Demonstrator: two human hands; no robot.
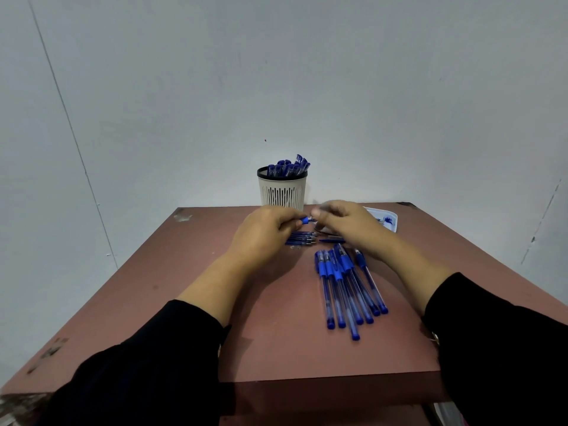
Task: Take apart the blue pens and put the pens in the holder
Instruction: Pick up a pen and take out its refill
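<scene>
The left hand [266, 229] pinches a blue pen [305, 220] by its grip, while the right hand [344, 222] holds its tip end. Clear-barrelled blue pens [347, 281] lie just below the right hand; the white slotted holder [282, 192], holding pens, stands just beyond both hands.

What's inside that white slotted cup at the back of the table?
The pen holder holds a bunch of blue pens, their tops sticking out above its black rim. Their lower parts and the holder's bottom are hidden by its wall.
</scene>
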